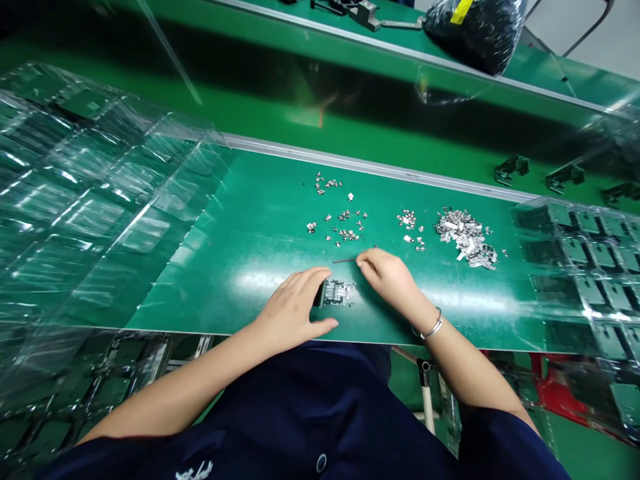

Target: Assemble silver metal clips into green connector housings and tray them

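On the green tabletop (270, 247) in front of me lies a small metal and dark part assembly (337, 292). My left hand (295, 308) curves around its left end, thumb and fingers spread apart; whether they touch it I cannot tell. My right hand (387, 272) pinches a thin dark rod-shaped tool (345, 261), its tip pointing left just above the assembly. Beyond the hands, tiny silvery metal pieces (349, 235) lie in loose clusters. A larger heap of flat silvery metal pieces (467, 239) sits to the right.
Clear plastic trays (95, 193) stand at the left. More trays with dark parts (600, 267) are at the right. Several dark assemblies (513, 170) rest beyond the metal rail (350, 163). A black wrapped bundle (477, 33) lies on the upper shelf.
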Motion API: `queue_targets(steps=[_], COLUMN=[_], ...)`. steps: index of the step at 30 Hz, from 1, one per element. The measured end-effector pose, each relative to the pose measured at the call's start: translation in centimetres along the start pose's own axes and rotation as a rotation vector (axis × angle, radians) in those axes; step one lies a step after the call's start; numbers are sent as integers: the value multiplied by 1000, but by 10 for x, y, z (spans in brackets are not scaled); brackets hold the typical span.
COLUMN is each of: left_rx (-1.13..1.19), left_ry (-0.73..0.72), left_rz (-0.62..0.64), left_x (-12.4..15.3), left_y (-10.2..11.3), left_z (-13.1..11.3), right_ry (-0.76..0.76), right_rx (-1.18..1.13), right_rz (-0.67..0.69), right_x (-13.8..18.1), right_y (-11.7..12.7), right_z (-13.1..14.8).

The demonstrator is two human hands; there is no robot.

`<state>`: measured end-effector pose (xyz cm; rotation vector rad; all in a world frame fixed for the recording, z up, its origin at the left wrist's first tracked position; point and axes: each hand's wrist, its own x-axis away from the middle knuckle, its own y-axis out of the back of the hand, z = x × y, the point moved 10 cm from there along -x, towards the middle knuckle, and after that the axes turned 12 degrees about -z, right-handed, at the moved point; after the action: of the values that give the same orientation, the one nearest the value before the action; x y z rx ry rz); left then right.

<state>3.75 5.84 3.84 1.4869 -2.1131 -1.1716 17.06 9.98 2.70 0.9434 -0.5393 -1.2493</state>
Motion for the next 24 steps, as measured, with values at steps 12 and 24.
queue_targets(steps=[12,24], left_rx=[-91,-103], left_ry=[-7,-20], left_rz=[-100,-105], left_x=[7,4], left_y=[5,0], left_z=[38,34], right_ry=[201,155], right_rx=[-202,-38], right_rz=[137,196], right_x=[1,6], right_y=[-21,-38], right_z=[20,29])
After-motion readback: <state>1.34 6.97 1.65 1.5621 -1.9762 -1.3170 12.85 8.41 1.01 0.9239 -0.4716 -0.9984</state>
